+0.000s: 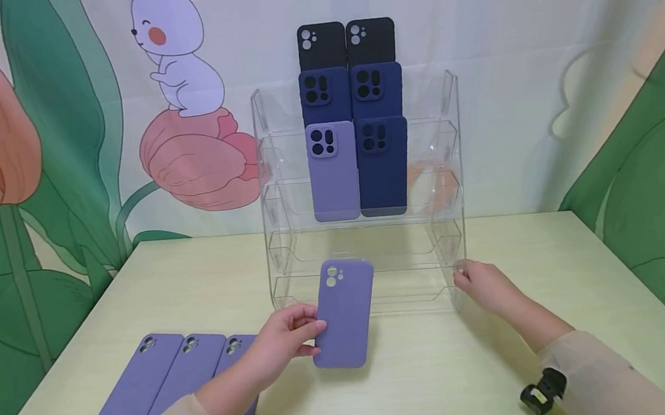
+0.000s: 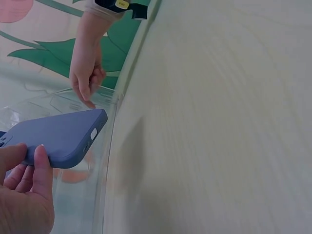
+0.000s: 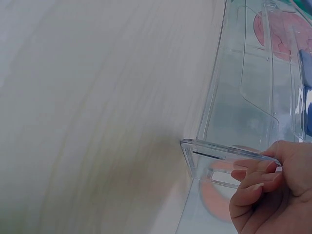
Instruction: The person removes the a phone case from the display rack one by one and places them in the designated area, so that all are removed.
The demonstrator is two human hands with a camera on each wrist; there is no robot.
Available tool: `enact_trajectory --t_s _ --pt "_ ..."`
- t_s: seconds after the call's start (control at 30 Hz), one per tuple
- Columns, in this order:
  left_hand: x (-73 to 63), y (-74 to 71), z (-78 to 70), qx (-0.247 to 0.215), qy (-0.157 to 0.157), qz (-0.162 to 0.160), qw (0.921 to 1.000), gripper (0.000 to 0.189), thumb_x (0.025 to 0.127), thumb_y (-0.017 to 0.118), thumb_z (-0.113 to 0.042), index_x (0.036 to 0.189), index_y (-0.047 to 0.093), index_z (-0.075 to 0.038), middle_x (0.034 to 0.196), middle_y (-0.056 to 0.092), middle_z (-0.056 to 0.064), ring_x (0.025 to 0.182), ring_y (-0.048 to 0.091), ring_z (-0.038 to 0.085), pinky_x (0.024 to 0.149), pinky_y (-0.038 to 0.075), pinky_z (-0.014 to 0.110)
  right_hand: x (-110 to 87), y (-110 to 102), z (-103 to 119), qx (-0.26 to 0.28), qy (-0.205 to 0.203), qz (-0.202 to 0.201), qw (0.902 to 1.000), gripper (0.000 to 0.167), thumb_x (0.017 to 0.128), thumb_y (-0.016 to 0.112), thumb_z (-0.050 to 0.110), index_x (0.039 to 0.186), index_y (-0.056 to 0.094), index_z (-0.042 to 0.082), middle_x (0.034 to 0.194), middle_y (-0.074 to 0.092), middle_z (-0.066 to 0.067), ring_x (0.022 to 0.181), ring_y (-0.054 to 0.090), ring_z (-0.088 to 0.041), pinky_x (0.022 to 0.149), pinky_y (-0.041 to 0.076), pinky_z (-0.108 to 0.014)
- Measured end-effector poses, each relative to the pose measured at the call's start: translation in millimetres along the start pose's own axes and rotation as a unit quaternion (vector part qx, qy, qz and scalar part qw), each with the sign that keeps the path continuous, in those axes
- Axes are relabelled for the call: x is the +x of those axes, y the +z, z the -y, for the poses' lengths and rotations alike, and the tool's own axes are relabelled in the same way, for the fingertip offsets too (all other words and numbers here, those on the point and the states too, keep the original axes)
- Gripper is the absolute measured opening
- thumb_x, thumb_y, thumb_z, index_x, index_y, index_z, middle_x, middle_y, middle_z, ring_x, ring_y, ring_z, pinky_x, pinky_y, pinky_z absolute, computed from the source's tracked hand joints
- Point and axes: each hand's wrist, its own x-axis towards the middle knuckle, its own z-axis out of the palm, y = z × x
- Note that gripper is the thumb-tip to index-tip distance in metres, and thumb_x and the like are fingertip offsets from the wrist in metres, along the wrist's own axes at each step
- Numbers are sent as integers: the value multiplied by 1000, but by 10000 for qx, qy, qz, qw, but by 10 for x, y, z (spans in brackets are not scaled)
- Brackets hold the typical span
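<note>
My left hand (image 1: 287,340) pinches a purple phone case (image 1: 345,318) by its left edge, thumb on the back face. The case stands tilted above the table, in front of the clear display rack (image 1: 369,290). In the left wrist view the case's bottom end with its port cutout shows. My right hand (image 1: 484,284) grips the rack's right side edge near the bottom, and the right wrist view shows the fingers curled at the clear panel (image 3: 229,153). Higher on the rack stand a lilac case (image 1: 335,187), dark blue cases (image 1: 383,176) and black cases (image 1: 371,42).
Three more purple cases (image 1: 135,389) lie side by side on the table (image 1: 443,382) at the left, partly covered by my left forearm. A printed curtain (image 1: 501,34) hangs behind the rack. A black wrist device (image 1: 543,392) sits on my right sleeve.
</note>
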Motion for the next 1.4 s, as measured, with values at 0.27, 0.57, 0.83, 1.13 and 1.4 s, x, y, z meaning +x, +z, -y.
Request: enact_trajectory --t_s 0.27,0.57,0.83,1.13,1.4 --pt "-128 -90 39 190 -162 -61 9997 26 91 60 -9 109 53 9 85 58 1 78 55 12 69 55 32 6 7 -22 -8 -33 -24 10000 43 91 37 10 122 47 -17 61 34 -2 48 27 -11 45 28 -24" --pt "-294 -211 128 436 -178 -18 9989 26 89 63 -12 104 56 8 83 61 0 77 54 13 63 54 30 12 12 -34 5 -17 14 10000 45 90 36 11 124 44 -18 60 34 -1 47 26 -10 43 26 -22" --pt "-428 -315 162 1057 -223 -266 9938 28 86 68 -16 101 60 7 77 62 0 73 55 14 59 53 32 13 15 -29 -34 -47 -55 10000 42 90 37 9 121 48 -17 61 34 -2 49 28 -11 46 29 -24" --pt "-470 -398 252 1747 -181 -187 9843 28 83 70 -13 100 60 6 75 64 2 62 55 13 52 49 31 17 28 -23 -32 5 -38 10000 41 91 38 10 121 48 -16 62 35 -2 48 29 -11 45 29 -25" --pt "-530 -427 269 2897 109 153 9569 67 78 76 -16 129 44 13 68 59 -2 52 49 11 48 42 24 13 21 -36 4 10 17 10000 45 92 36 11 125 44 -17 62 37 -3 47 27 -11 44 28 -23"
